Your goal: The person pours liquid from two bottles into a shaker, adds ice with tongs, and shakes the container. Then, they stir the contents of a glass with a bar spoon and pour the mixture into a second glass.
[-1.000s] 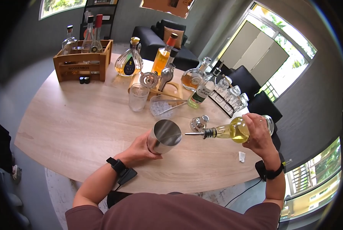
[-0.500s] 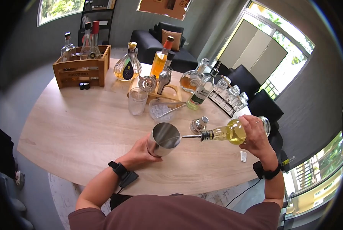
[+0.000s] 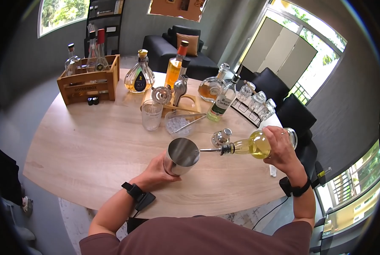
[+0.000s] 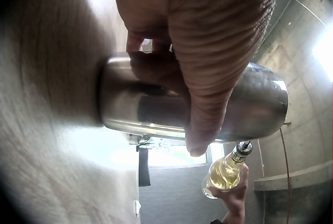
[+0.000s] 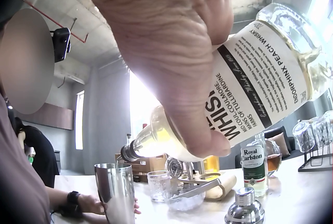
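Observation:
My left hand [image 3: 156,171] grips a metal shaker tin [image 3: 173,164] around its side, thumb across the front. In the left wrist view the tin [image 4: 255,104] stands with its base at the tabletop. My right hand [image 3: 281,148] holds a glass bottle of pale yellow liquid [image 3: 258,145], tipped nearly level with its neck towards the tin. Its metal pour spout [image 3: 210,149] reaches the tin's right rim in the head view. The right wrist view shows the bottle's white whisky label [image 5: 255,78]. Behind the spout sits a small metal shaker top [image 3: 221,137].
Beyond the tin are a clear glass [image 3: 151,115] and an ice bowl with tongs [image 3: 179,124]. Further back stand a Royal Carlston bottle [image 3: 222,103], an XO bottle [image 3: 139,76] and a wooden crate of bottles [image 3: 89,87]. A rack of glass jars [image 3: 256,104] is at the right.
The bottle in my right hand has come a little left, bringing the spout from just short of the tin's rim up to it. The left hand keeps its grip; the head view has shifted slightly.

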Available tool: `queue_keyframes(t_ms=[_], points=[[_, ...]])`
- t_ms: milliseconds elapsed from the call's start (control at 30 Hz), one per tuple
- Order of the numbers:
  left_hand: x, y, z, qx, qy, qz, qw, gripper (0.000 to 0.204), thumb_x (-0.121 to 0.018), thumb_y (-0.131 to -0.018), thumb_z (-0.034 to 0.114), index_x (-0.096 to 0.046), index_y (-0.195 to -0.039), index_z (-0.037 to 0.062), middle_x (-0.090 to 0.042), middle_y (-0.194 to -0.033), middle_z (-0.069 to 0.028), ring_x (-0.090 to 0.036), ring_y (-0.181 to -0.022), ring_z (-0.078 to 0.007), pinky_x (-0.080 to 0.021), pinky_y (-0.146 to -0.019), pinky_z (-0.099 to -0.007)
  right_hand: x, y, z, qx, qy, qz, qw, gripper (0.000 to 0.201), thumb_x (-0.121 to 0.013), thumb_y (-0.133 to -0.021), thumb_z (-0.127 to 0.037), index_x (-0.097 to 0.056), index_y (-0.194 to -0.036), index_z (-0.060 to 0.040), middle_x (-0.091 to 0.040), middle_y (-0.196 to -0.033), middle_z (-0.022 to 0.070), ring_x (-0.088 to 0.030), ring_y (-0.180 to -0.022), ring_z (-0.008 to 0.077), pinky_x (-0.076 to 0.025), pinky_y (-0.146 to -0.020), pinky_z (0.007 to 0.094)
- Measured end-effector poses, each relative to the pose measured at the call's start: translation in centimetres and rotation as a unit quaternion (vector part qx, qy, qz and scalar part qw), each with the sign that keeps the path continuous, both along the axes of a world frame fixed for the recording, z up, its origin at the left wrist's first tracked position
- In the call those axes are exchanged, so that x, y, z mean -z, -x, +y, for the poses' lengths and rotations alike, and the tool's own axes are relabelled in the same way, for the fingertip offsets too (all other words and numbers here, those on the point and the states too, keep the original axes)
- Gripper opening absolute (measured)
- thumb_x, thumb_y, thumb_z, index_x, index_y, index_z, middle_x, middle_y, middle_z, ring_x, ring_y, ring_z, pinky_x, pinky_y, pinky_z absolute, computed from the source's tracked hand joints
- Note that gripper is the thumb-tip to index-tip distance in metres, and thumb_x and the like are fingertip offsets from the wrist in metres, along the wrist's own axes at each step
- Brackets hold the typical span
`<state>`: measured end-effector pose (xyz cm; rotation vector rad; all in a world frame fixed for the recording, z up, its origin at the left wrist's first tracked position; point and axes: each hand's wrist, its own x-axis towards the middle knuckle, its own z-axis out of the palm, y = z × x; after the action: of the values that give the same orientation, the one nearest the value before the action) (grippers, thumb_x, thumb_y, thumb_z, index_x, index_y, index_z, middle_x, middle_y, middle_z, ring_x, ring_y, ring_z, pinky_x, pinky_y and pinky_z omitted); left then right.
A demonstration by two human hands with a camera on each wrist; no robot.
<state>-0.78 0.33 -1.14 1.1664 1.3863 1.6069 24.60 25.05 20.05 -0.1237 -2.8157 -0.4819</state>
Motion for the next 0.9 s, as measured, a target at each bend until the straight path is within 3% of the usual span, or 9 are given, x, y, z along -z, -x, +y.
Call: queue_keyframes(t_ms=[367,567,633,767,900], points=[[0.3,0.2,0.1,0.004,-0.001,0.004,1.0,0.083,-0.086,-0.059,0.006,-0.046,-0.132,0.0049,-0.057,-0.124,-0.005,-0.051,-0.114,-0.0134,-0.042,-0.099,-0.0294,-0.1,0.4,-0.1,-0.009,-0.011,0.002,1.0,0.093,-0.081,-0.045,-0.002,-0.042,-0.129,-0.0066,-0.049,-0.121,0.0143,-0.049,-0.113,0.0347,-0.038,-0.098,0.0457],[0.4,0.1,0.1,0.012,0.013,-0.014,1.0,0.084,-0.086,-0.059,0.005,-0.046,-0.132,0.0046,-0.057,-0.124,-0.0051,-0.051,-0.115,-0.0138,-0.041,-0.099,-0.0297,1.3,0.3,-0.2,0.008,0.034,-0.01,0.999,0.092,-0.082,-0.046,-0.004,-0.042,-0.129,-0.0061,-0.048,-0.122,0.0152,-0.048,-0.113,0.0349,-0.038,-0.098,0.0457],[0.1,0.0,0.1,-0.01,-0.012,-0.005,1.0,0.073,-0.089,-0.058,0.003,-0.052,-0.122,0.0025,-0.06,-0.115,-0.0031,-0.052,-0.107,-0.0119,-0.045,-0.095,-0.0296,2.4,0.2,0.2,0.0,0.068,-0.002,0.998,0.093,-0.082,-0.045,-0.006,-0.043,-0.129,-0.0058,-0.049,-0.121,0.0156,-0.048,-0.114,0.0373,-0.039,-0.097,0.045],[0.6,0.0,0.2,-0.006,-0.003,-0.007,1.0,0.072,-0.089,-0.058,0.001,-0.053,-0.12,0.0022,-0.06,-0.114,-0.0023,-0.052,-0.105,-0.011,-0.046,-0.092,-0.0285,4.1,0.2,0.7,0.013,0.125,0.004,0.992,0.09,-0.081,-0.047,-0.007,-0.042,-0.129,-0.0051,-0.05,-0.121,0.0152,-0.048,-0.114,0.0353,-0.037,-0.099,0.0448],[0.8,-0.1,0.1,-0.005,0.001,-0.033,0.999,0.065,-0.087,-0.061,-0.002,-0.054,-0.117,0.0018,-0.061,-0.11,-0.0014,-0.054,-0.101,-0.0099,-0.047,-0.089,-0.0274,5.6,0.4,1.8,-0.015,0.234,0.046,0.971,0.089,-0.082,-0.048,-0.009,-0.043,-0.128,-0.0046,-0.051,-0.119,0.0155,-0.051,-0.113,0.034,-0.042,-0.095,0.0423]])
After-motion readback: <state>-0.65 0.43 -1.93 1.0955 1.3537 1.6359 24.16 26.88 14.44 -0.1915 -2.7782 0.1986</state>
